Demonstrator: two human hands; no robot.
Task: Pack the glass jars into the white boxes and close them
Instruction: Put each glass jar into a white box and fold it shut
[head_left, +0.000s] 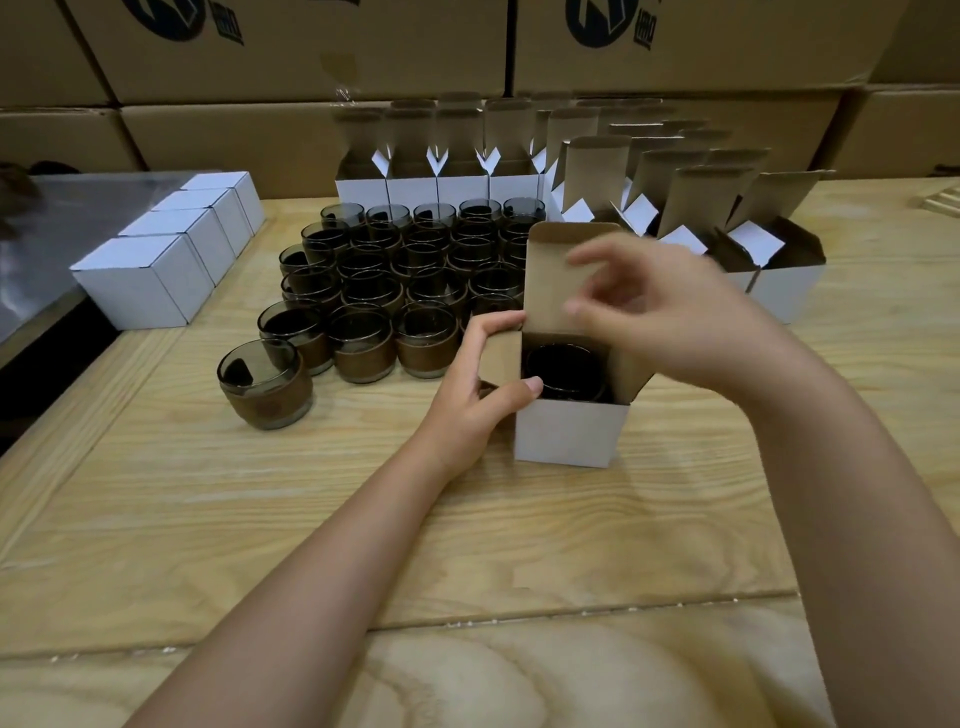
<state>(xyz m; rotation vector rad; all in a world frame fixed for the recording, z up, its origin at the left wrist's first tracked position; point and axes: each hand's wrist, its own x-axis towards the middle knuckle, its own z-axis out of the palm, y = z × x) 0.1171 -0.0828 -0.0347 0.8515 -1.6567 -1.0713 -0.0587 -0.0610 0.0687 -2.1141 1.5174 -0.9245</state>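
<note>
Gripping side flap of open white box on counter with left hand, fingers curled round flap. Inside box, glass jar seated; lid flap upright. Blurred right hand before lid flap; grasp not discernible.

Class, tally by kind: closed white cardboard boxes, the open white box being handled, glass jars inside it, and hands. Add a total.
Closed white cardboard boxes: 4
Open white box being handled: 1
Dark glass jar inside it: 1
Hands, left hand and right hand: 2
Total: 8
</note>
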